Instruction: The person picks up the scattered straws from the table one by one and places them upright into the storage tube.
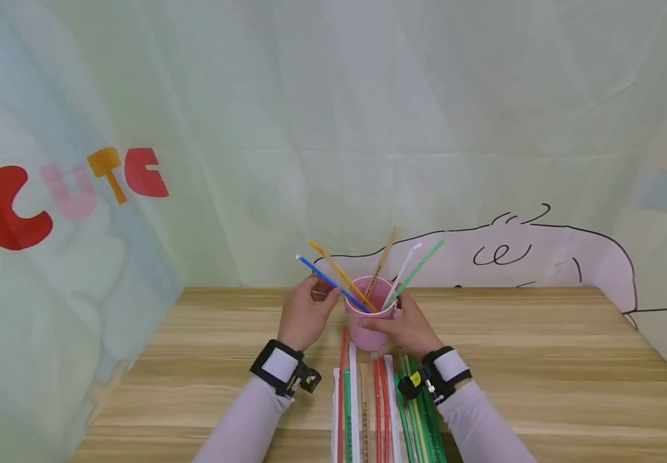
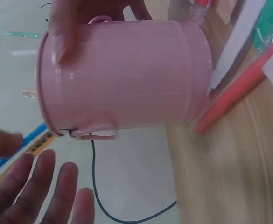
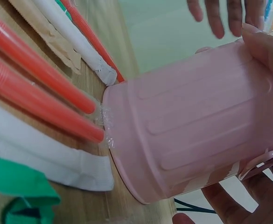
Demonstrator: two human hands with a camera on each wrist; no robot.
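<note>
In the head view, the pink bucket (image 1: 364,334) stood upright on the worktop (image 1: 241,386), five straws (image 1: 339,273) leaning inside; the right hand (image 1: 413,328) gripped it, and the left hand (image 1: 304,314) was beside the blue straw (image 1: 322,276). Loose straws (image 1: 378,411) lay in front. In the left wrist view, the left fingers (image 2: 66,184) were spread; contact with the straw was unclear. In the right wrist view, the right thumb (image 3: 266,46) pressed near the bucket's rim.
</note>
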